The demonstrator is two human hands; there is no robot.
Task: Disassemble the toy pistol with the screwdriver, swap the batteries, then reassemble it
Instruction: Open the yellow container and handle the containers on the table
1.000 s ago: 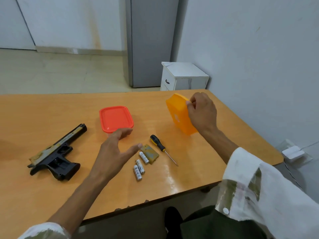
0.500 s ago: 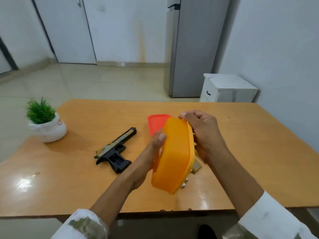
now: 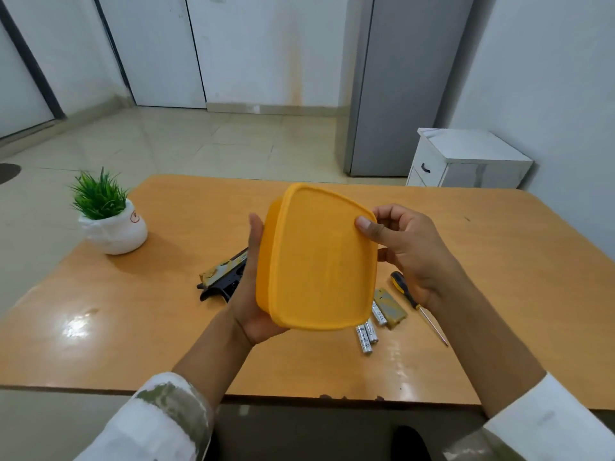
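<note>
Toy pistol (image 3: 223, 279) behind yellow box (image 3: 319, 261), left hand (image 3: 250, 296) gripping its side, right hand (image 3: 416, 254) pinching corner

Left hand (image 3: 248, 294) cupping, right hand (image 3: 412, 257) pinching, mid-air.

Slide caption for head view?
Left hand and right hand hold an orange container above toy pistol, batteries, screwdriver on the table.

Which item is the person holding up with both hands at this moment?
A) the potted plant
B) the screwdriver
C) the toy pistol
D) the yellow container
D: the left hand and right hand both grip the yellow container above the table, while the toy pistol and screwdriver lie untouched on it.
</note>
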